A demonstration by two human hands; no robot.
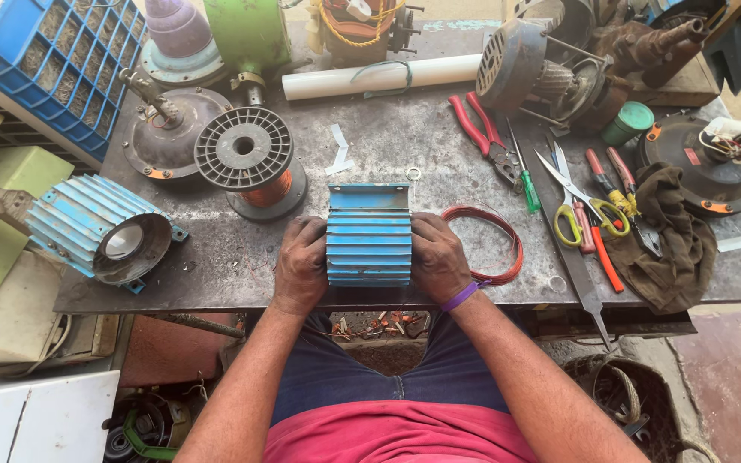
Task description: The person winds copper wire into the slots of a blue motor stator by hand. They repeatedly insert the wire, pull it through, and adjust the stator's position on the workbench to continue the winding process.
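Blue finned motor housing (pixel 369 233) sits on the near edge of the grey metal counter (pixel 388 141), directly in front of the person, and we find it clasped between both hands. Our left hand (pixel 300 261) presses flat against its left side, fingers curled over the ribs; our right hand (pixel 439 257) does the same on its right side, a purple band (pixel 460 297) at that wrist. Both hands are closed on the housing, which lies with its fins running left to right.

Just right of the right hand we note a loop of red wire (pixel 495 240), touching or nearly touching the knuckles. Farther right lie yellow-handled scissors (pixel 581 199), red pliers (pixel 480 129) and a brown rag (pixel 675 240). Left of the left hand, well apart, a second blue finned housing (pixel 96 227) rests at the counter's left edge with its open end facing us. Beyond the held housing, to the far left, stands a grey spool of copper wire (pixel 249 159); a white pipe (pixel 370 77) lies along the far side.
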